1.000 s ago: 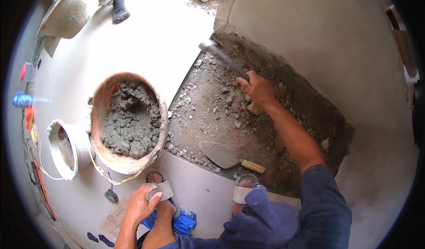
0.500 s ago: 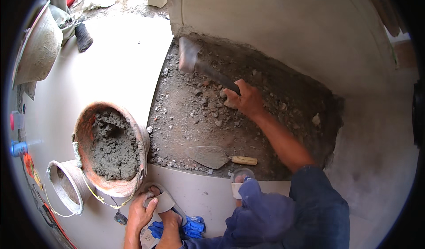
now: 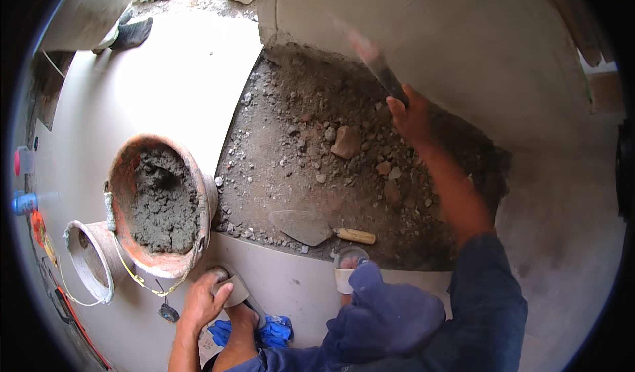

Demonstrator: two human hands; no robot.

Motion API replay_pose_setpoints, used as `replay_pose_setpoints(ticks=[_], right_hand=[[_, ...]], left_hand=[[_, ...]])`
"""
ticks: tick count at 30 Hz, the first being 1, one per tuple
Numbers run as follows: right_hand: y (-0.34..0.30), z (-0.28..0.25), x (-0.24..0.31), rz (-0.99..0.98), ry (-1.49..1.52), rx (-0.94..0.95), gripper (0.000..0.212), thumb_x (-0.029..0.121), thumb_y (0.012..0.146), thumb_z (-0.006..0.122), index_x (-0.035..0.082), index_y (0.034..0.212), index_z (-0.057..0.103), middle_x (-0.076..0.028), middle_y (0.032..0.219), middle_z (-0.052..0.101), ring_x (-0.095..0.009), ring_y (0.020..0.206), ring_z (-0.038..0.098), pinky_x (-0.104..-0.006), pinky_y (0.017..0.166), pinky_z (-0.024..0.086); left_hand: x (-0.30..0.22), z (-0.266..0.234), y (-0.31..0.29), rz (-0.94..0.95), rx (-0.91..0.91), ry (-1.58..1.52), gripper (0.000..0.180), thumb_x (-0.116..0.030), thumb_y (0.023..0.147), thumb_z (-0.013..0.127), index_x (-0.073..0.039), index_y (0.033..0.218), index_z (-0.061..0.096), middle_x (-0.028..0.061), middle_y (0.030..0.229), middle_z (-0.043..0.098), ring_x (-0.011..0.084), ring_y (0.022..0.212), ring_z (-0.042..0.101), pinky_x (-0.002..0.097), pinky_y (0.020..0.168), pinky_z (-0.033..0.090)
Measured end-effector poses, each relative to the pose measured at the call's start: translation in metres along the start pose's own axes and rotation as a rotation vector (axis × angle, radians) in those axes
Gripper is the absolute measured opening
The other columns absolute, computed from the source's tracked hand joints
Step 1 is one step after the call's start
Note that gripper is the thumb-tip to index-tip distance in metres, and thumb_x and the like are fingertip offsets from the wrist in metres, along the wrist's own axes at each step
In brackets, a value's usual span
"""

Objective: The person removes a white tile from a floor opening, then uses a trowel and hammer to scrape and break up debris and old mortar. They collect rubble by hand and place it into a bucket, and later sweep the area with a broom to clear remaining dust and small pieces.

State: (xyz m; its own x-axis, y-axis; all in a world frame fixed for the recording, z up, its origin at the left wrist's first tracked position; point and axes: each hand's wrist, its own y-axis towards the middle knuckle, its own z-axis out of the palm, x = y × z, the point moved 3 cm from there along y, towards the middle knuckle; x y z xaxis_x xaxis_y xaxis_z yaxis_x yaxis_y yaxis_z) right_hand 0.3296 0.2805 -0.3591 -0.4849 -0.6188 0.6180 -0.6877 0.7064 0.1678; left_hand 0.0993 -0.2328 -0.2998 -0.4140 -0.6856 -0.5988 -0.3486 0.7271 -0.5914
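My right hand (image 3: 411,115) is closed round the dark handle of a hammer (image 3: 382,74), raised over the dirt patch near the wall. The hammer's head is smeared by motion. Down at the lower left, my left hand (image 3: 204,299) rests with curled fingers on the front of a light sandal (image 3: 237,291) on my left foot. A pointed trowel (image 3: 301,226) with a wooden handle lies flat on the dirt (image 3: 264,173). Beneath the raised hammer, a brownish stone (image 3: 346,142) sits among loose rubble.
A bucket (image 3: 210,203) of wet grey mortar stands on the pale floor slab at left, beside a smaller pail (image 3: 99,266). Blue cloth (image 3: 274,332) lies by my left foot. A wall (image 3: 423,41) borders the dirt. At upper left a person's dark-covered foot (image 3: 132,33) shows below a large basin (image 3: 89,15).
My right hand has lifted the hammer up and to the right, away from the dirt, uncovering the brownish stone. At upper left the basin has moved up and rightward. My left hand stays at the sandal.
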Motion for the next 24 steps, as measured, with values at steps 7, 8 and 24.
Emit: replay_pose_setpoints(ticks=[7,8,24], right_hand=[[-0.002,-0.013,-0.01,0.339,-0.597,0.364,0.072,0.066,0.088,0.049,-0.002,0.104,0.065,-0.024,0.096,0.066,-0.035,0.093,0.065,-0.0477,0.078,0.049],[0.002,-0.015,-0.005,0.271,-0.533,0.26,0.073,0.067,0.087,0.048,-0.002,0.103,0.065,-0.024,0.095,0.066,-0.035,0.093,0.065,-0.0475,0.078,0.049],[0.048,-0.017,0.018,0.185,-0.432,0.358,0.084,0.074,0.087,0.039,-0.004,0.104,0.067,-0.024,0.092,0.067,-0.037,0.091,0.065,-0.0473,0.083,0.049]], left_hand=[[0.01,0.0,-0.021,-0.129,-0.089,-0.048,0.032,-0.023,0.084,0.068,0.001,0.104,0.063,0.0222,0.1,0.065,0.0414,0.094,0.062,0.0416,0.081,0.05],[0.011,0.005,-0.02,-0.124,-0.071,-0.035,0.033,-0.024,0.084,0.068,0.002,0.105,0.063,0.0228,0.101,0.065,0.0419,0.095,0.062,0.0427,0.082,0.05],[0.01,-0.007,-0.009,-0.143,-0.054,0.01,0.033,-0.024,0.09,0.061,0.004,0.107,0.063,0.0208,0.102,0.065,0.0325,0.098,0.063,0.0371,0.087,0.048]])
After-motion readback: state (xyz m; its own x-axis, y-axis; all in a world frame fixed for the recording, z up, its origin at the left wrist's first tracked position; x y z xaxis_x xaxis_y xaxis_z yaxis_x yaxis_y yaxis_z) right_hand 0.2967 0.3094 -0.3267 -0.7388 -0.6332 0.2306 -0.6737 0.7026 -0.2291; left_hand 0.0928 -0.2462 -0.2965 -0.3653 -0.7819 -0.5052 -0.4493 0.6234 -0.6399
